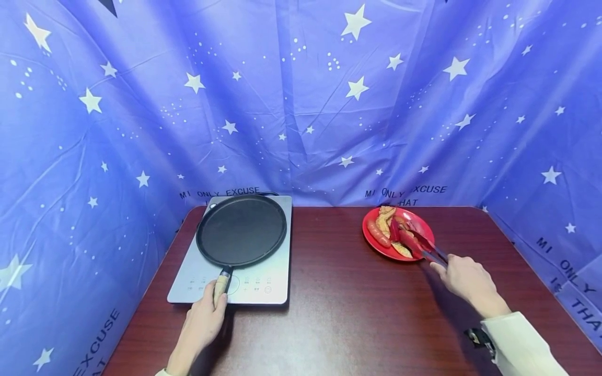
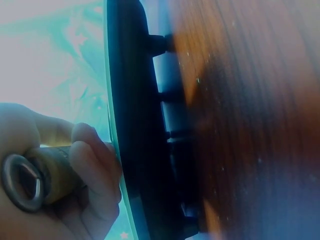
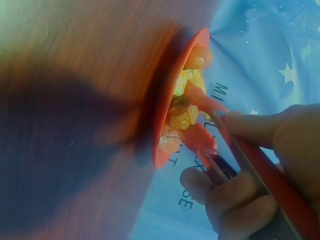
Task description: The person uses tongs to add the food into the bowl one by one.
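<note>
My left hand [image 1: 203, 318] grips the wooden handle [image 1: 221, 286] of a flat black frying pan [image 1: 242, 230], which sits on a silver induction cooktop [image 1: 263, 284]. In the left wrist view the handle's metal ring [image 2: 22, 182] pokes out of the fist. At the right, my right hand [image 1: 470, 282] holds red-tipped tongs [image 1: 435, 251]. Their red heads reach in among the food on a red plate [image 1: 425, 224]. A scored sausage [image 1: 378, 233] lies at the plate's left side, beside yellow-brown pieces [image 1: 385, 216]. The tongs' heads partly hide the food under them.
Everything stands on a dark red-brown wooden table [image 1: 329, 282]. A blue curtain [image 1: 301, 104] printed with stars closes in the back and both sides, right behind the cooktop and plate. A dark band [image 1: 481, 339] circles the right wrist.
</note>
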Demonstrator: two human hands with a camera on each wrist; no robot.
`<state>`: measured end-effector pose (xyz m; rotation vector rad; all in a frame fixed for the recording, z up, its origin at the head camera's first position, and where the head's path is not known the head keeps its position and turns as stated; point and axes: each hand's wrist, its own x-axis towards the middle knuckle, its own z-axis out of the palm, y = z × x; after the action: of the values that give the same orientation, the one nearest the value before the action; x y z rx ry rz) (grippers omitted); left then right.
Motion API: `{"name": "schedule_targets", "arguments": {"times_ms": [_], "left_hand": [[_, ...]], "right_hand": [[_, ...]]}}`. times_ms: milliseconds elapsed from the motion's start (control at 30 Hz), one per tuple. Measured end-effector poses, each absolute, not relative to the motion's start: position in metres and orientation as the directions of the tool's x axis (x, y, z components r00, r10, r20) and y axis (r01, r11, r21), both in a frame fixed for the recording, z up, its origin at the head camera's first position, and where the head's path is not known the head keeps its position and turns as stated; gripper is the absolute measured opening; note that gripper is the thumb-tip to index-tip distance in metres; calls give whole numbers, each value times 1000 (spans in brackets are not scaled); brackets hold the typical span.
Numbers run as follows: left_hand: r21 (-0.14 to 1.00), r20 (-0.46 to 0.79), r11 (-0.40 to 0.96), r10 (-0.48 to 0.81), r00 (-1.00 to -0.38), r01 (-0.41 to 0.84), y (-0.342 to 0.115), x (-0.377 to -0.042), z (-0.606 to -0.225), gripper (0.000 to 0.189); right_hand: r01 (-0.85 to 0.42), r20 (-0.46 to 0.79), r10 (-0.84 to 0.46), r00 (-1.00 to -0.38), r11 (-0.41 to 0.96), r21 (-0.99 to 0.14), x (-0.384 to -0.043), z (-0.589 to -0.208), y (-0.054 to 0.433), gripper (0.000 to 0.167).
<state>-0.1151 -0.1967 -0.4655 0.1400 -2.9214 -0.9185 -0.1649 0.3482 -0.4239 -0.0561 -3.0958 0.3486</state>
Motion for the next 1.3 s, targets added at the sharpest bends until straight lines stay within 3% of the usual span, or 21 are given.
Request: {"name": "schedule_targets", "arguments": {"times_ms": [367, 967, 1300], "left_hand": [[573, 45, 816, -116, -992, -69, -197, -116, -466, 49], [563, 40, 823, -124, -992, -80, -195, -115, -464, 46], [563, 21, 821, -131, -991, -97, -197, -116, -467, 47]], "right_hand": [[-26, 166, 17, -986, 967, -255, -160, -435, 353, 45], [21, 119, 67, -991, 935, -353, -152, -438, 349, 50], [-2, 126, 43, -991, 941, -339, -151, -429, 339, 49]]}}
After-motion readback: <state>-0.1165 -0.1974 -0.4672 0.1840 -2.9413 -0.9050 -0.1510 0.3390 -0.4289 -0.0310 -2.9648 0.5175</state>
